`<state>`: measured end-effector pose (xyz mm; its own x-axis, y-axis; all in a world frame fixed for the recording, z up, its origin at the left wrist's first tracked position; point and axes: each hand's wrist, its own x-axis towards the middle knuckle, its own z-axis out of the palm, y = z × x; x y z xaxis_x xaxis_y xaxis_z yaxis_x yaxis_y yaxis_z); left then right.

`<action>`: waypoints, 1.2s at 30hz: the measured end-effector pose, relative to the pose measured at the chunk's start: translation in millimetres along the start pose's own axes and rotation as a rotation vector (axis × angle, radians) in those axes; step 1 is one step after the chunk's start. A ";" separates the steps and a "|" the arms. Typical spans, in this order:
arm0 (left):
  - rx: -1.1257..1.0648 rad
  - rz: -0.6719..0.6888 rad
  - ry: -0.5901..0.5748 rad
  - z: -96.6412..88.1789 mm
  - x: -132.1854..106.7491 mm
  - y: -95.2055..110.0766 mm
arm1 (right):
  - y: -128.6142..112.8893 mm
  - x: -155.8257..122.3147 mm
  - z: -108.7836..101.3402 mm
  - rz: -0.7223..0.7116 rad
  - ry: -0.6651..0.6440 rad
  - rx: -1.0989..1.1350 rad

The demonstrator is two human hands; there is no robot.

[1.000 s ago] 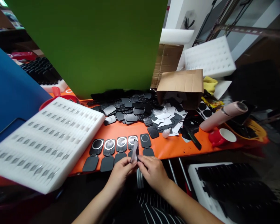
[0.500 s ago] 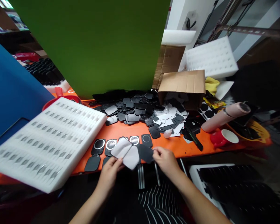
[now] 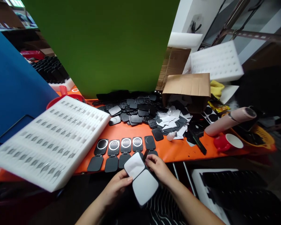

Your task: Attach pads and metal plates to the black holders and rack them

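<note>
Low over the table's front edge, my left hand (image 3: pixel 118 184) grips a two-panel piece (image 3: pixel 145 187) by its left side, thumb on top. Both panels have rounded corners, pale grey-white faces and dark edges. My right hand (image 3: pixel 157 167) is closed at the upper right edge of that piece, its fingertips pinching a thin dark piece (image 3: pixel 145 155), mostly hidden. Behind my hands several opened black hinged cases (image 3: pixel 114 147) stand in a row, some with a silvery ring over a mesh; the rightmost case (image 3: pixel 150 142) shows no bright ring.
A white foam tray (image 3: pixel 84 125) with slots leans at the left. Black cases (image 3: pixel 135 118) lie heaped at the back, beside white and black paper scraps (image 3: pixel 170 120). A small bottle (image 3: pixel 171 135), cardboard box (image 3: pixel 187 84), pink flask (image 3: pixel 229 121) and red mug (image 3: pixel 221 142) stand right.
The two-panel piece has come down and nearer to me, turning so its panels face up. My right hand has moved in against it, and the dark piece shows much less.
</note>
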<state>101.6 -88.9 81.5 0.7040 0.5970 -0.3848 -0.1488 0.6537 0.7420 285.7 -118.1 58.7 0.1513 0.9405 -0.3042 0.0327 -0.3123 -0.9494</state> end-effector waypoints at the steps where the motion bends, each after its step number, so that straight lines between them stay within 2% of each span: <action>1: 0.004 0.003 0.002 -2.0 -1.3 0.8 | 0.4 3.4 -1.6 0.033 -0.040 0.043; 3: 0.040 0.017 0.010 -5.1 -2.8 3.2 | -2.2 9.0 -4.3 0.014 -0.073 0.060; 5: 0.170 0.041 -0.001 -7.4 -2.4 6.4 | -7.2 14.5 -6.0 -0.055 -0.079 0.005; 7: 0.449 0.114 0.009 -9.7 -0.6 9.6 | -11.8 23.0 -7.8 -0.126 -0.065 -0.092; 11: 1.090 0.296 0.107 -12.5 7.0 13.6 | -14.4 52.2 -14.6 -0.214 0.038 -0.260; 16: 1.450 0.370 -0.077 -10.8 28.8 9.7 | -3.8 86.1 -16.8 -0.234 -0.068 -0.381; 22: 1.589 0.459 -0.027 -17.2 52.2 -5.4 | 15.2 96.6 -12.2 -0.262 -0.102 -0.462; 36: 1.602 0.500 0.027 -29.5 58.6 -23.0 | 15.9 94.5 -9.6 -0.250 -0.047 -0.582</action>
<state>125.7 -55.3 25.7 0.7957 0.6036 0.0494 0.4820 -0.6805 0.5519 310.0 -35.5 15.6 0.0265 0.9952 -0.0945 0.5953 -0.0916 -0.7982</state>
